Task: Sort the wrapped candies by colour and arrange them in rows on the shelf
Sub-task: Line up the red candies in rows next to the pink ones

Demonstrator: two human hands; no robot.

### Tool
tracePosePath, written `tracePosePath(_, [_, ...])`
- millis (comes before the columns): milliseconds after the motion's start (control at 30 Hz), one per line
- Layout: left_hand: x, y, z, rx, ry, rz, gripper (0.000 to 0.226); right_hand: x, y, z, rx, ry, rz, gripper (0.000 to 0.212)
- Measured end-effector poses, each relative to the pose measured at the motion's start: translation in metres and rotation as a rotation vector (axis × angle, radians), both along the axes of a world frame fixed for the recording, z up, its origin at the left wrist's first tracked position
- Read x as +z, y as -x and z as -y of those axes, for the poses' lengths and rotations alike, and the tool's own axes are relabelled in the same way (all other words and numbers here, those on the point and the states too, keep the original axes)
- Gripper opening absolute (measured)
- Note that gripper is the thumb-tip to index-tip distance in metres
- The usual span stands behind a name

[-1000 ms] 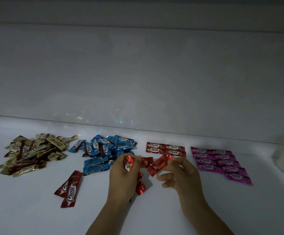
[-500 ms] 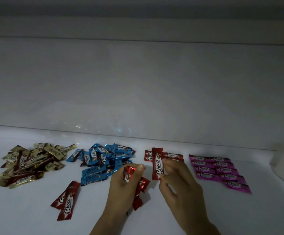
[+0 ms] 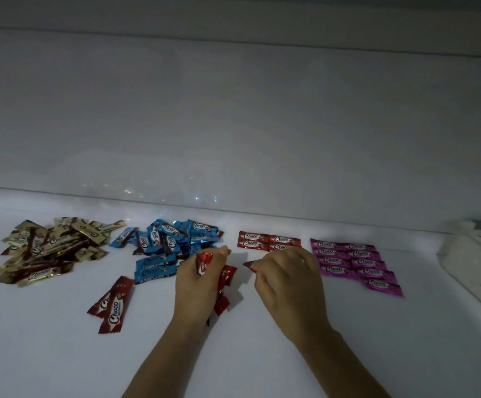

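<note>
Laying the red candy [image 3: 249, 265] well means setting it flat, logo up, directly under the red rows [image 3: 269, 242], with its long edge against the pair above and its end level with theirs, so the block matches the tidy pink rows [image 3: 354, 262] to the right. I judge it best lowered slowly and squared with a fingertip before release, since the foil looks slick and a nudge could skew the four already placed. From the head view, the right hand [image 3: 288, 280] hangs palm down just in front of those rows, fingers curled, pinching the candy so that only its crimped left end peeks past the fingertips. Whether the candy touches the shelf [image 3: 262, 354] I cannot tell. The left hand [image 3: 196, 288] sits just beside it, back toward the camera, clenched round a red bunch [image 3: 228, 277] whose ends stick out above and below the fist, handy for feeding the next piece. Two loose reds [image 3: 111, 305] lie apart at the front left. The blue pile [image 3: 170, 248] and gold pile [image 3: 52, 248] behind them are unsorted heaps, so by my reckoning the job is under halfway. A white container [image 3: 475, 262] stands at the far right.
</note>
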State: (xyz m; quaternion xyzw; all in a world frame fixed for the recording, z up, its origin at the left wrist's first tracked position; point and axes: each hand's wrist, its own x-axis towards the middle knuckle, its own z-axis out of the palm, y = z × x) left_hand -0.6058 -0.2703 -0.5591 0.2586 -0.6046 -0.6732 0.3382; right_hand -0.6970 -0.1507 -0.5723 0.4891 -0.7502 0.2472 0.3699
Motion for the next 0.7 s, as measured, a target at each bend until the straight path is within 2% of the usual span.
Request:
tracePosePath(33, [0.0,0.0,0.0,0.024,-0.007,0.002,0.019,-0.004,0.0,0.001,0.002,-0.105,0.001,0.011])
tracePosePath(100, [0.0,-0.001,-0.001,0.057,-0.031,-0.002,0.022,-0.01,-0.007,0.002,0.044,-0.249,0.135,0.012])
tracePosePath(167, [0.002,-0.002,-0.002,0.071,-0.058,-0.019,0.02,-0.01,-0.011,0.001,0.076,-0.257,0.336,0.018])
tracePosePath(233, [0.001,-0.002,-0.002,0.073,-0.072,-0.031,0.018,-0.01,-0.01,-0.002,0.071,-0.214,0.419,0.019])
tracePosePath(300, [0.001,-0.002,-0.002,0.076,-0.062,-0.034,0.016,-0.009,-0.008,-0.001,0.048,-0.254,0.46,0.027])
tracePosePath(400, [-0.001,0.0,-0.002,0.091,-0.01,-0.012,0.01,-0.008,-0.004,0.012,-0.01,-0.431,0.464,0.067])
tracePosePath(433, [-0.001,0.001,-0.002,0.091,0.003,-0.008,0.009,-0.005,-0.001,0.017,-0.051,-0.511,0.46,0.073])
tracePosePath(533, [-0.003,0.002,-0.001,0.09,0.047,0.006,0.006,-0.003,0.009,0.028,-0.121,-0.608,0.446,0.057])
tracePosePath(633, [-0.004,0.002,0.0,0.089,0.057,-0.005,0.006,-0.012,0.011,0.028,-0.148,-0.555,0.455,0.077])
tracePosePath(700, [-0.006,0.004,0.002,0.092,0.069,-0.008,0.005,-0.017,0.011,0.026,-0.127,-0.458,0.475,0.079])
